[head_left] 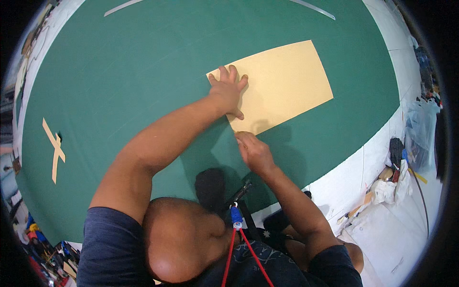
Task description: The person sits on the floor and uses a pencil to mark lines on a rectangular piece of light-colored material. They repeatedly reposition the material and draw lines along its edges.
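Observation:
A cream rectangular sheet (287,76), paper or thin card, lies at a slant on the green-covered work surface (119,86). My left hand (227,91) presses flat on the sheet's left end with fingers and thumb spread. At the sheet's near left corner, my right hand (256,149) has its fingers closed on the edge. Whether a small tool is also in those fingers cannot be made out.
Narrow cream strips (55,148) lie crossed on the far left. Two thin metal strips, one at the top left (123,6) and one at the top right (315,8), rest on the green surface. A clear plastic bag (420,138) and clutter are at the right. Red cords (228,253) hang by my chest.

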### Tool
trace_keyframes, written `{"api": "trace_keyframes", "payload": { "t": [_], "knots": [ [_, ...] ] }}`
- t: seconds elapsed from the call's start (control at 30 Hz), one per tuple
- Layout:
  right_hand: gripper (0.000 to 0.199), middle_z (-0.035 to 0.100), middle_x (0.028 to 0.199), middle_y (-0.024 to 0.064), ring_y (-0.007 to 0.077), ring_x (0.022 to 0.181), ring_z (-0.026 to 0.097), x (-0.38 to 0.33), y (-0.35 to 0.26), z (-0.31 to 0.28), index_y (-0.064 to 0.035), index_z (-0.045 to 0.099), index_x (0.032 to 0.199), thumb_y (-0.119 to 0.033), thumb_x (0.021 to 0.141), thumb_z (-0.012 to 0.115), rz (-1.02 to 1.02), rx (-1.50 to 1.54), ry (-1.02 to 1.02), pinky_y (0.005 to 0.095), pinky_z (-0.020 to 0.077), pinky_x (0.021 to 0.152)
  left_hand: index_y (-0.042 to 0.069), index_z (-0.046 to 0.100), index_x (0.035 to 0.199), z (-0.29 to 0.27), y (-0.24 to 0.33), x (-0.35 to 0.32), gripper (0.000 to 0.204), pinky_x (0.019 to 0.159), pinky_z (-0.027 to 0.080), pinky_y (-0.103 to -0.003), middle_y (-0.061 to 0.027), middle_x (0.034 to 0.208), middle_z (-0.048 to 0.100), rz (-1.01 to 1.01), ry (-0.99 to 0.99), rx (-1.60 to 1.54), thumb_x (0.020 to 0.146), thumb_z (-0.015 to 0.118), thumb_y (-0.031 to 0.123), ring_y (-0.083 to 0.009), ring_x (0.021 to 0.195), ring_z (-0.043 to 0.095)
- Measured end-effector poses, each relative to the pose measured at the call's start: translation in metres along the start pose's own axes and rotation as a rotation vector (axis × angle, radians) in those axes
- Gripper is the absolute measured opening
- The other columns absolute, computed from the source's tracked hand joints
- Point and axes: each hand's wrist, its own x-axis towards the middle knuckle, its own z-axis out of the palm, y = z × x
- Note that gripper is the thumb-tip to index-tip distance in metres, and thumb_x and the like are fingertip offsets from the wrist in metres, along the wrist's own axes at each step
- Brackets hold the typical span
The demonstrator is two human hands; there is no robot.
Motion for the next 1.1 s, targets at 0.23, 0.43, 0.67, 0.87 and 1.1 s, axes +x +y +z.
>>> {"api": "trace_keyframes", "payload": {
  "t": [0.23,0.43,0.67,0.87,1.1],
  "knots": [
    [0.02,0.067,0.111,0.0144,0.0349,0.098,0.07,-0.027,0.004,-0.003,-0.004,0.064,0.117,-0.013,0.099,0.06,0.112,-0.013,-0.127,0.0441,0.0599,0.084,0.018,0.023,0.164,0.0,0.001,0.001,0.133,0.112,0.033,-0.076,-0.0289,0.163,0.018,-0.016,-0.011,0.004,0.059,0.093,0.062,-0.0558,0.15,0.018],
    [0.02,0.066,0.114,0.0152,0.0359,0.103,0.068,-0.029,-0.001,-0.005,-0.0038,0.062,0.117,-0.014,0.1,0.06,0.199,0.042,-0.16,0.0451,0.059,0.087,0.018,0.023,0.163,0.003,0.0,-0.001,0.132,0.112,0.033,-0.077,-0.0297,0.162,0.018,-0.003,0.011,0.003,0.06,0.093,0.061,-0.0565,0.15,0.017],
    [0.019,0.066,0.111,0.0168,0.038,0.103,0.067,-0.027,-0.003,-0.01,-0.0032,0.061,0.116,-0.013,0.1,0.058,0.229,0.104,-0.142,0.0458,0.0583,0.087,0.017,0.023,0.163,0.0,0.0,-0.002,0.131,0.112,0.033,-0.076,-0.03,0.163,0.018,-0.003,-0.011,-0.013,0.061,0.093,0.06,-0.0569,0.15,0.017],
    [0.018,0.066,0.11,0.0193,0.0401,0.1,0.067,-0.027,0.001,-0.01,-0.0028,0.061,0.114,-0.015,0.101,0.057,0.303,0.124,-0.155,0.0485,0.0565,0.085,0.017,0.024,0.163,0.003,0.0,-0.001,0.13,0.112,0.032,-0.077,-0.0296,0.163,0.019,-0.004,0.014,-0.006,0.061,0.093,0.059,-0.0563,0.15,0.017],
    [0.024,0.067,0.112,0.0213,0.0427,0.1,0.067,-0.017,0.017,-0.019,0.0001,0.061,0.117,-0.019,0.104,0.054,0.277,0.157,-0.012,0.05,0.0542,0.088,0.02,0.026,0.163,0.001,0.002,-0.001,0.13,0.111,0.032,-0.078,-0.0283,0.163,0.021,-0.02,0.016,0.025,0.059,0.093,0.06,-0.0549,0.15,0.019]
  ]
}}
